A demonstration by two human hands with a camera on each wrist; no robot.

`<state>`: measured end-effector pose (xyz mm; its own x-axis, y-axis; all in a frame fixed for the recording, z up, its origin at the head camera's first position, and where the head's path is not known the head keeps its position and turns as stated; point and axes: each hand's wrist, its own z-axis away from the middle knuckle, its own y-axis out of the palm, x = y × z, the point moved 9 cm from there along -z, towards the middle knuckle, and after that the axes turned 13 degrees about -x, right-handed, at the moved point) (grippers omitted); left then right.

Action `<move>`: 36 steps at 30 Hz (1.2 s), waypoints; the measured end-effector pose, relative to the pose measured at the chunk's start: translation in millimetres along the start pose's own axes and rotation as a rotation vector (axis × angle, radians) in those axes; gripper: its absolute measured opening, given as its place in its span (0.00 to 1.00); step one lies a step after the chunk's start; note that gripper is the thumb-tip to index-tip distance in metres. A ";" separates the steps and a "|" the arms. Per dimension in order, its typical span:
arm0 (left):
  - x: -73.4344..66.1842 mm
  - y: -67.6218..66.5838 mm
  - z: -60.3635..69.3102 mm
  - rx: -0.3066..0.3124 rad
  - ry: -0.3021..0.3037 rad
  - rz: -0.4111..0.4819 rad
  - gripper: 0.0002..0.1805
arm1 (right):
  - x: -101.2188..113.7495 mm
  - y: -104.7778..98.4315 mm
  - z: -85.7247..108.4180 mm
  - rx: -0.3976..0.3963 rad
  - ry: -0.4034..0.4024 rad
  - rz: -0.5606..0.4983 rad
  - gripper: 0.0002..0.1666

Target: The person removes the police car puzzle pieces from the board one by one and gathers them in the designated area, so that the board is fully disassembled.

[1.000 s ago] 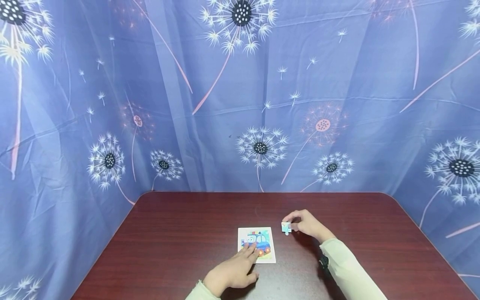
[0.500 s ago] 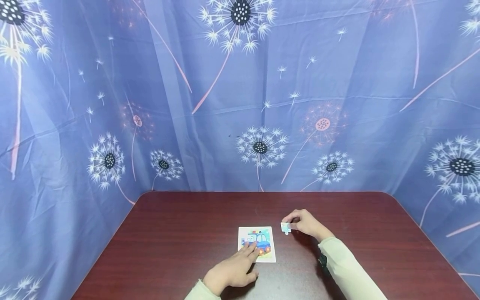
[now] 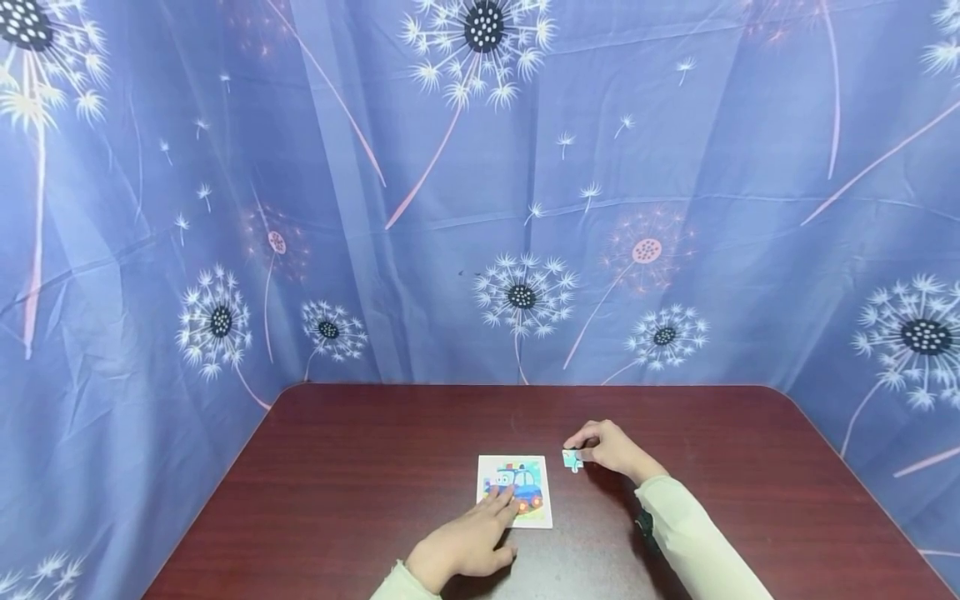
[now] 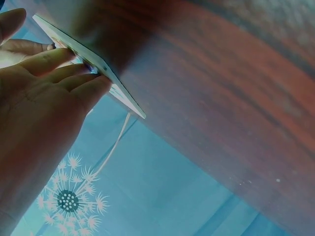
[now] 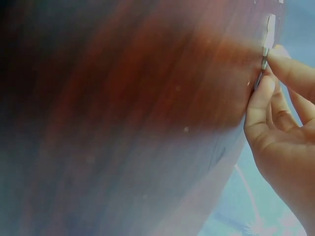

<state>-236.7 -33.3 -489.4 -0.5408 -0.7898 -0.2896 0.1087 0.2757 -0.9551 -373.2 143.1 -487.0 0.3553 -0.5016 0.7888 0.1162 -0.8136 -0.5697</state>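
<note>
A square jigsaw puzzle (image 3: 529, 477) with a white border and a blue cartoon car lies on the table. My left hand (image 3: 467, 533) rests on its lower left part, fingers extended and covering some of the picture. In the left wrist view, the fingertips of that hand (image 4: 44, 98) touch the thin puzzle board (image 4: 129, 102). To the right of the board, my right hand (image 3: 617, 450) pinches a small puzzle piece (image 3: 571, 459) with a knob pointing toward me. The right wrist view shows the piece (image 5: 270, 30) edge-on, between thumb and fingers, close to the tabletop.
The dark red wooden table (image 3: 360, 467) has rounded far corners. Blue curtains (image 3: 420, 275) with dandelion prints hang behind it and at both sides. A dark object (image 3: 646, 527) sits at the right sleeve's cuff.
The pinched puzzle piece has tilted slightly in my right hand's fingers. My left hand stays in place on the puzzle, and the right arm has barely moved.
</note>
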 end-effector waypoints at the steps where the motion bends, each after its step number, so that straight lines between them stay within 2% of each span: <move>1: 0.2 0.3 0.2 0.001 -0.003 0.000 0.34 | 0.9 0.1 0.2 0.000 -0.006 0.002 0.10; 11: 0.8 0.7 0.3 -0.006 0.005 -0.009 0.33 | 8.8 -3.3 -1.3 -0.024 -0.023 -0.036 0.11; 16: 1.2 2.4 0.5 -0.006 0.011 -0.003 0.33 | 14.2 3.5 -5.2 -0.022 -0.021 -0.052 0.12; 26: 1.1 3.5 -0.7 0.001 0.008 -0.005 0.33 | 36.1 36.9 -10.5 0.054 -0.050 -0.085 0.14; 36: 1.9 5.0 -2.1 0.002 -0.001 -0.016 0.33 | 61.5 71.8 -14.7 0.148 -0.118 -0.089 0.12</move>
<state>-239.0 -32.2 -494.6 -0.5419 -0.7945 -0.2742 0.1020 0.2617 -0.9597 -356.7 49.6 -476.0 0.4424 -0.3846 0.8102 0.2838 -0.7969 -0.5333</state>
